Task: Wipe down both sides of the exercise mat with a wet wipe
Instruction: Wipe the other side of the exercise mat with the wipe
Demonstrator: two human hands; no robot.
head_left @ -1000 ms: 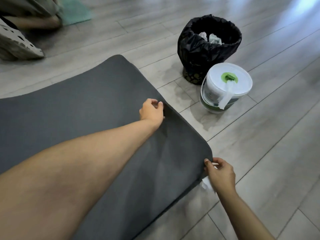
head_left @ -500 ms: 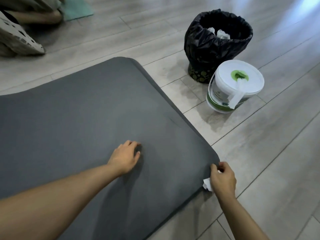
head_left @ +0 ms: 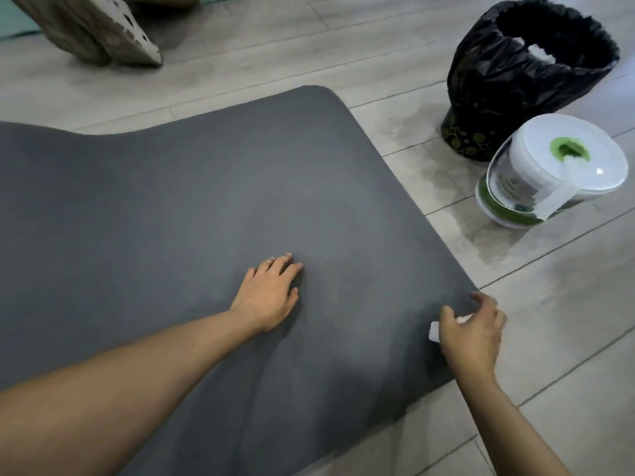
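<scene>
A dark grey exercise mat point(head_left: 171, 207) lies flat on the wooden floor and fills the left and middle of the head view. My left hand point(head_left: 268, 293) rests palm down on the mat, fingers straight. My right hand point(head_left: 470, 334) hovers at the mat's near right corner with a crumpled white wet wipe point(head_left: 434, 331) held in its curled fingers; most of the wipe is hidden under the palm.
A white tub of wet wipes point(head_left: 549, 170) with a green opening and a wipe hanging out stands on the floor right of the mat. Behind it is a small bin lined with a black bag point(head_left: 529, 73). Another person's shoe point(head_left: 103, 32) is at the top left.
My left hand let go of the mat's far edge, came back toward me and now lies flat on it. My right hand released the corner, and the mat settled flat.
</scene>
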